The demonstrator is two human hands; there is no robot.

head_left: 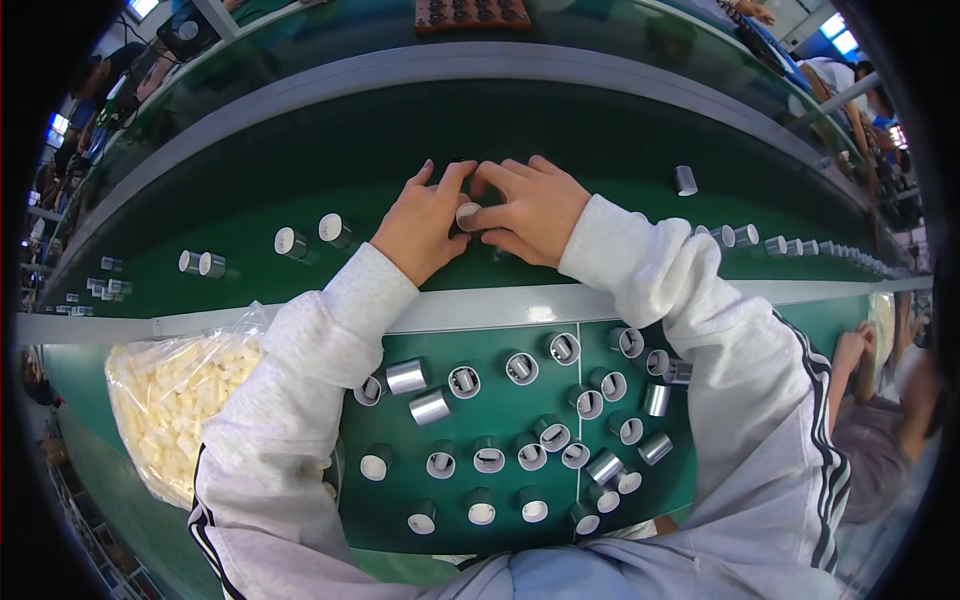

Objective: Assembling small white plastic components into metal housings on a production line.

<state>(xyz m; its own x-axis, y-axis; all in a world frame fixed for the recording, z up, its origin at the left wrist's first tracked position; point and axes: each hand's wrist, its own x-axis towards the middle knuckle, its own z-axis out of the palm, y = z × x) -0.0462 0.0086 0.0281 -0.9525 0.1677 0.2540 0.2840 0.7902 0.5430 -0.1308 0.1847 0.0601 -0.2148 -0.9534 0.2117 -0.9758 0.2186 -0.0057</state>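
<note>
Left hand point(421, 226): grip clamped on small silver cup point(465, 213), white end showing, held over green belt point(380, 130) past grey rail point(500, 308). Right hand point(542, 212): fingers on same cup, can't tell if its grip is clamped. More silver cups point(520, 368) on green tabletop point(400, 535); clear bag point(185, 400) of cream pieces at left.

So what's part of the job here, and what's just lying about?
Likely in the job:
small cylinder between left hand and right hand
silver cylinders on the near table
bag of pale yellow pieces, probably

Seemingly just about:
reddish-brown tray, top of view
black box, upper left
</note>
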